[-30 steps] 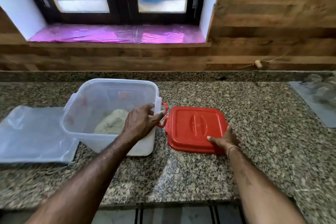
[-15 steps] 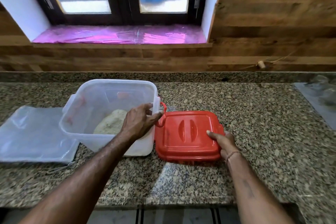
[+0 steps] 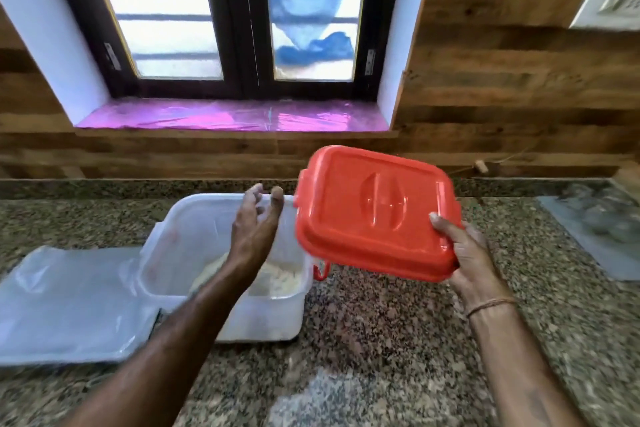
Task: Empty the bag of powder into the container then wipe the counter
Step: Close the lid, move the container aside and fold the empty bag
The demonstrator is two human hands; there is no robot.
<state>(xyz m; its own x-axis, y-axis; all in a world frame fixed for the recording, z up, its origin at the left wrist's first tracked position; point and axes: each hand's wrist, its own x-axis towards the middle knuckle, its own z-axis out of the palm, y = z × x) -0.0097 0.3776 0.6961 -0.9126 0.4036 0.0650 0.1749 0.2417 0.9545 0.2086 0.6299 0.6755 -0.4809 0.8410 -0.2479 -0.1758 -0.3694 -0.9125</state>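
A clear plastic container (image 3: pixel 194 218) stands on the granite counter (image 3: pixel 374 329), with pale powder (image 3: pixel 280 279) heaped in its bottom. The empty clear bag (image 3: pixel 69 302) lies flat on the counter to its left. My right hand (image 3: pixel 467 253) grips the near right edge of the red lid (image 3: pixel 374 208) and holds it tilted in the air, above and to the right of the container. My left hand (image 3: pixel 256 222) hovers over the container with fingers spread, just left of the lid, touching nothing.
A small red latch (image 3: pixel 321 270) hangs at the container's right side. A clear sheet with transparent items (image 3: pixel 602 229) lies at the counter's far right. Behind the counter are a wooden wall and a window sill covered in pink film (image 3: pixel 228 118).
My right hand has lifted the red lid off the counter and raised it. My left hand has let go of the container's rim and opened above it.
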